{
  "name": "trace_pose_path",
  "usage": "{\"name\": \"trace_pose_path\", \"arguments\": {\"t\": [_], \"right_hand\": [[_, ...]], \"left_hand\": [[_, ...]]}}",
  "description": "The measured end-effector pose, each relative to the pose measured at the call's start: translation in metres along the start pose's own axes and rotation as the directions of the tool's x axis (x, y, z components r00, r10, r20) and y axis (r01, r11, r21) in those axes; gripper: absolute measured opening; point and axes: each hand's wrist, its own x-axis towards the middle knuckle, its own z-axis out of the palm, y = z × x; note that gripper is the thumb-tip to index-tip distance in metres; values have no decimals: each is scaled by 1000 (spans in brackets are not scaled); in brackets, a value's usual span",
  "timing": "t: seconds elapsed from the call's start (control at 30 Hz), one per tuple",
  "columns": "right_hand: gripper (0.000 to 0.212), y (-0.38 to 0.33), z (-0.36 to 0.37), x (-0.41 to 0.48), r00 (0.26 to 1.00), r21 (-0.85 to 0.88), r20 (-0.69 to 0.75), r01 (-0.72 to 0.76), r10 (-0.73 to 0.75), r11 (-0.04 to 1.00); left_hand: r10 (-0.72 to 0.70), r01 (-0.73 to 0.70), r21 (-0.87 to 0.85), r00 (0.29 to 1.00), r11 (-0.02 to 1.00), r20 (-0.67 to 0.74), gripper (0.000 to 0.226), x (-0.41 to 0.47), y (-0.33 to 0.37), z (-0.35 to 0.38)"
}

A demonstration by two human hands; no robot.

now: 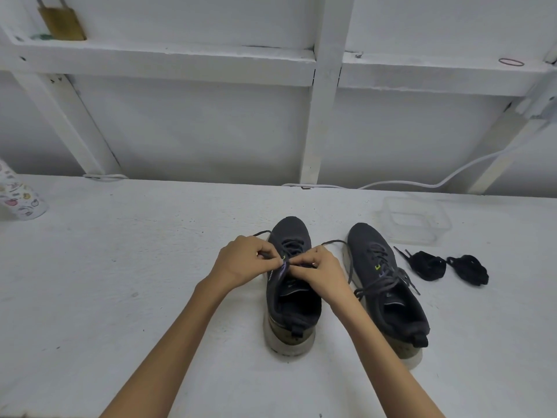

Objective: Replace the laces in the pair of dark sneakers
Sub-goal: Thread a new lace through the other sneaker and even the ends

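My two hands meet in the middle of the frame, over the centre sneaker point(291, 300), which stands on the white table point(120, 267) with its toe pointing to the upper part of the frame and its heel toward me. My left hand point(244, 260) comes from the lower left. Its fingers are curled, and thumb and forefinger pinch the grey lace point(291, 246) at the top eyelets, just beside the tongue. My right hand point(319, 270) comes from the lower right, also with curled fingers, and its fingertips pinch the same lace from the other side. The two hands almost touch each other. One loose end of the lace lies on the table to the left of the toe, the other end to the right.

The second sneaker point(388, 285) stands just beside, to the right, with its own grey lace tied. Further right lie two bundles of black laces point(428, 265), near each other. Above them there is a clear plastic container point(413, 220). A white cable point(422, 184) runs along the far edge of the table.
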Motion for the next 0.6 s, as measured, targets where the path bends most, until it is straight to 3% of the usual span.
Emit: {"name": "trace_pose_path", "arguments": {"t": [0.17,0.3,0.37,0.43,0.6], "right_hand": [[10,-3,-1,-2,1000,-98,-15,-29,28,995],[5,-10,0,-8,1000,-139,-24,-8,5,990],[8,-9,0,-10,1000,-139,-22,0,-3,990],[7,-9,1,-10,999,-72,-42,-6,3,997],[17,-12,-3,-15,995,347,-99,47,-14,937]], "left_hand": [[112,-113,64,994,992,17,10,0,-3,-3],[178,-178,18,984,984,-25,40,-2,-5,3],[194,-194,-30,981,980,-15,42,-4,-3,8],[184,-184,5,983,983,-10,43,-5,-1,12],[149,-139,139,987,980,-61,41,-7,2,9]]}}
